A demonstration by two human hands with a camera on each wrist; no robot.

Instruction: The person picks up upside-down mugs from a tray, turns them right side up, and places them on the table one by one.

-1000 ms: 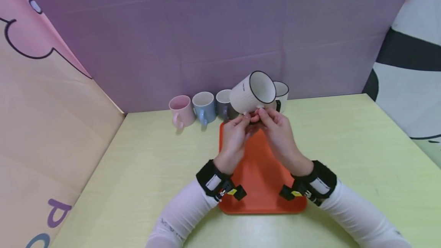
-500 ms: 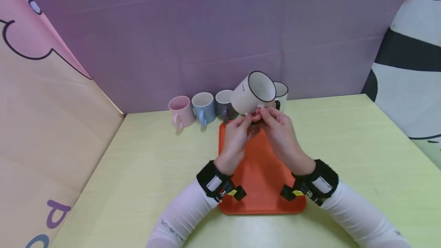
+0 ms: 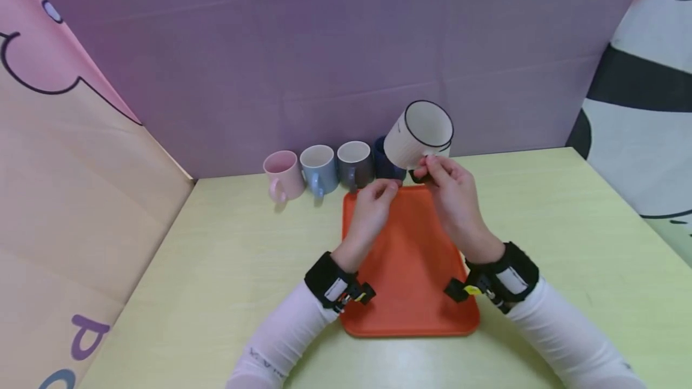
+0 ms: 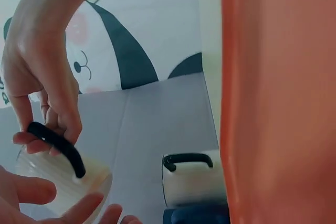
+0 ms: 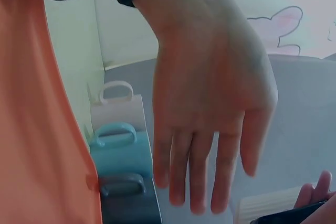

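The right hand (image 3: 454,194) grips the white cup (image 3: 418,134) by its black handle above the orange tray (image 3: 411,293). The left hand (image 3: 373,206) is loose, holding nothing. No writing can be read.

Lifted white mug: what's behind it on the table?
Behind the white mug in the right hand, a navy mug shows. Another white mug appears only in the left wrist view; from the head camera it is covered.

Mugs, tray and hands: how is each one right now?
Cream mug: lifted, tilted, held by its black handle.
Right hand: pinches that handle.
Left hand: open, holds nothing.
Orange tray: flat on the table, nothing on it.
Pink mug, blue mug, grey mug: upright in a row.
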